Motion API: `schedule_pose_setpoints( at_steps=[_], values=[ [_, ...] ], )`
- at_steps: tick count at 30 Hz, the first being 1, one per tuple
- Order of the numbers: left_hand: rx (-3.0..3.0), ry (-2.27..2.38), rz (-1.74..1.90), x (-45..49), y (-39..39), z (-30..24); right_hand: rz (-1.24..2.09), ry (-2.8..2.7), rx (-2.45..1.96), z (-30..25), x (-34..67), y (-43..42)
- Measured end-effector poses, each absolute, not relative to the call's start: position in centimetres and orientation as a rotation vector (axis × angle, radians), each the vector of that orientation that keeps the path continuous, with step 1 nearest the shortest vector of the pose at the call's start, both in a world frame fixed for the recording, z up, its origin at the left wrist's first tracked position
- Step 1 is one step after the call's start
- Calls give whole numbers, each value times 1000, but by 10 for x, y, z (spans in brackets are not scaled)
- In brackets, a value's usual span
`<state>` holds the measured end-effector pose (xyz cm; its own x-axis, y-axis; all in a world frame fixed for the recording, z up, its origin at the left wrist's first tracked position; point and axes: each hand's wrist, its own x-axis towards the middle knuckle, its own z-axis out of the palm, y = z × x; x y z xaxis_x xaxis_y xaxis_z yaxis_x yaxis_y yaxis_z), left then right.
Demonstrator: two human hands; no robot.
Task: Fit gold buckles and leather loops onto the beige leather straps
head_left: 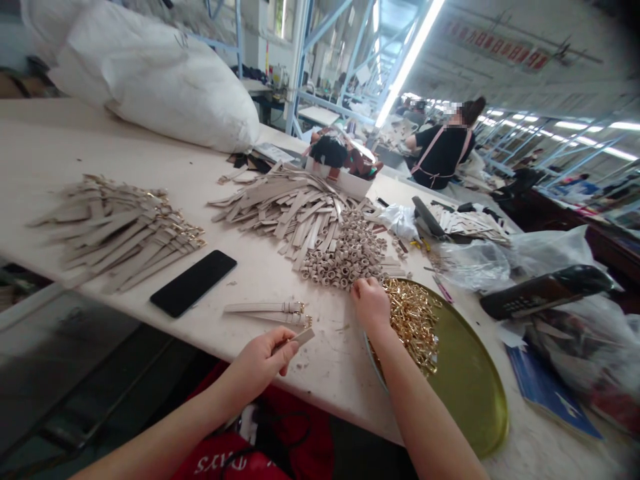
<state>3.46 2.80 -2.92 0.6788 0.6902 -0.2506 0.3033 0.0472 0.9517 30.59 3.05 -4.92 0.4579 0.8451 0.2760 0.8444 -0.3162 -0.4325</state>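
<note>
My left hand (263, 360) is closed in a pinch on a short beige strap (300, 338) near the table's front edge. My right hand (370, 301) is closed, reaching between the heap of small beige loops (343, 252) and the gold buckles (413, 320) on a round brass-coloured tray (470, 393); what its fingers hold is hidden. Two finished beige straps with buckles (270, 311) lie just ahead of my left hand. A loose heap of plain beige straps (295, 207) lies behind the loops.
A black phone (194, 283) lies at the front left. A pile of buckled straps (125, 227) sits far left, a big white sack (160, 80) behind. Plastic bags (500, 257), a black handset (545, 291) and a blue book (547, 393) crowd the right. A person in black (443, 150) works beyond.
</note>
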Motion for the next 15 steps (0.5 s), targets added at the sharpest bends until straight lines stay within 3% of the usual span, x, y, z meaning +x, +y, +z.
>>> schedule_pose_setpoints(
  at_steps=[8, 15],
  values=[
    [1540, 826, 502, 30, 18, -18, 283, -1310, -1945, -31, 268, -2],
    [1556, 920, 691, 28, 17, -5, 996, -955, -1338, 3, 179, -29]
  ],
)
